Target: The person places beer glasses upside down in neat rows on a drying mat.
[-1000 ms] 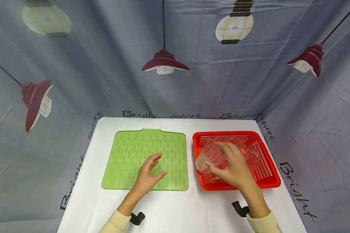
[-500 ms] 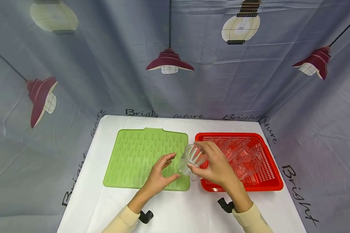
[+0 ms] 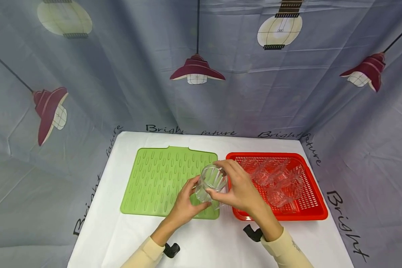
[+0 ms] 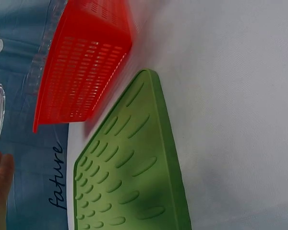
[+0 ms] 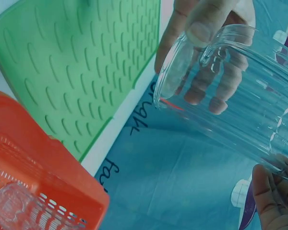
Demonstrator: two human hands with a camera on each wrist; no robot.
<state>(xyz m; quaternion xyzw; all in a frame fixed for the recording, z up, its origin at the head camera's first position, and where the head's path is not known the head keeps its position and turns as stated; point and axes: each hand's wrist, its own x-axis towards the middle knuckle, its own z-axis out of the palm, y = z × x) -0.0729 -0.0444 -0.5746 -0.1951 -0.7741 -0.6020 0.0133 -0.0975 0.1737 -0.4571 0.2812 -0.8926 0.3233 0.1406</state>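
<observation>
A clear glass mug [image 3: 210, 182] is tilted above the right edge of the green ribbed mat [image 3: 164, 178], its mouth towards my right hand. My right hand [image 3: 238, 188] grips it by the mouth end, thumb on the near side and fingers on the far side. Around the base end curl the thumb and fingers of my left hand [image 3: 182, 206]. From the right wrist view, the left hand's fingers show through the glass and its thumb lies at the base edge. Only the mug's round end and some fingertips [image 4: 2, 172] show in the left wrist view.
A red perforated basket [image 3: 316, 201] to the right of the mat holds several clear glass mugs [image 3: 278, 178], lying on their sides. Both stand on a white-covered table [image 3: 207, 242]. A grey curtain [image 3: 130, 82] printed with lamps closes off the back and sides.
My right hand has carried the mug left out of the basket to the mat's right edge. My left hand has moved right and closed round the mug's base end.
</observation>
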